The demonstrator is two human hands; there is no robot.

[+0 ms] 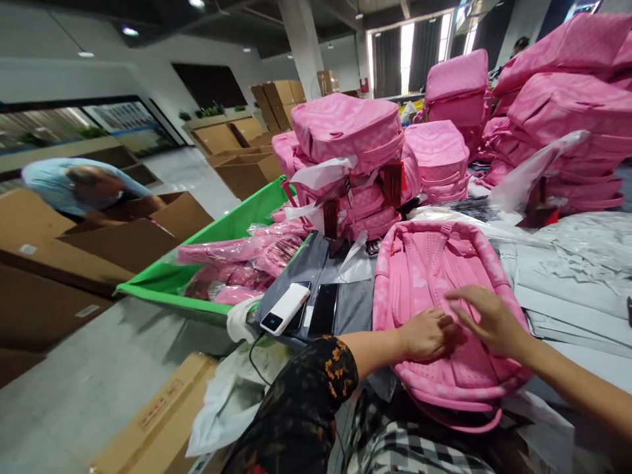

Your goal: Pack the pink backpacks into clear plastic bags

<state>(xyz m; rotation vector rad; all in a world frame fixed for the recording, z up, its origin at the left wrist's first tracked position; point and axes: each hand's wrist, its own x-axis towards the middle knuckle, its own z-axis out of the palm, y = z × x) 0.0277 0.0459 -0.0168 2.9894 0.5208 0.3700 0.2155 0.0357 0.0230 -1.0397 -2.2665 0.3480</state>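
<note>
A pink backpack (412, 296) lies in front of me with its padded straps and back panel facing up. My left hand (430, 334) rests low on that panel, fingers curled in and closed; whatever they may pinch is hidden. Just to the right, my right hand (486, 319) hovers over the same panel, thumb and fingers apart with nothing visible between them. A loop at the bag's bottom edge hangs toward my lap.
Stacked pink backpacks (348, 128) with tags and plastic wrap stand behind. Left of the bag lie a white power bank (285, 309) and a dark phone (323, 309). A green bin (172, 299) holds wrapped pink bags. Beyond it, a person (83, 187) bends over cartons.
</note>
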